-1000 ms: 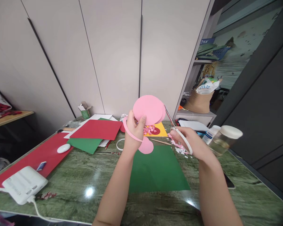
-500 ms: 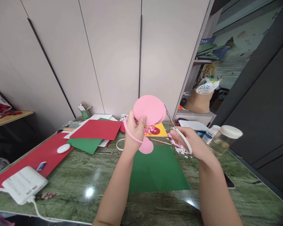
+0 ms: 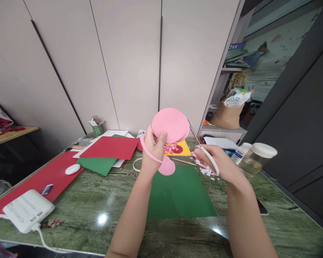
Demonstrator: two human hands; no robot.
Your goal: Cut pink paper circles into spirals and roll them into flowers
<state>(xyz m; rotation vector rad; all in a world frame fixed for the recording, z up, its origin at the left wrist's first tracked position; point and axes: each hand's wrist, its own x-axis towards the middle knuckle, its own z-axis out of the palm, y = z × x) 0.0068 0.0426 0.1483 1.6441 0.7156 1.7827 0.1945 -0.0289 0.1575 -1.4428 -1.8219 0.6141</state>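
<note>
My left hand (image 3: 154, 147) pinches a round piece of pink paper (image 3: 170, 123), thumb in front, raised above the table. A second pink edge shows behind it at the lower right. Round my left wrist curls a narrow pink paper strip (image 3: 150, 152). In my right hand (image 3: 216, 161) are white-handled scissors (image 3: 211, 159), their blades pointing up and left to the right edge of the pink paper. Below my hands, a smaller pink paper circle (image 3: 167, 166) overlaps a green sheet (image 3: 181, 193). Small pink pieces (image 3: 171, 147) lie on a yellow sheet (image 3: 187, 147) behind.
White and pink scraps (image 3: 207, 172) and a thin wooden stick (image 3: 183, 161) lie by my right hand. Farther right stand a lidded jar (image 3: 254, 161) and a white bottle (image 3: 240, 152). On the left are red sheets (image 3: 110, 147), a white oval object (image 3: 72, 169) and a white charger (image 3: 28, 209).
Almost nothing differs. Both hands, the pink paper and the scissors stay in nearly the same place.
</note>
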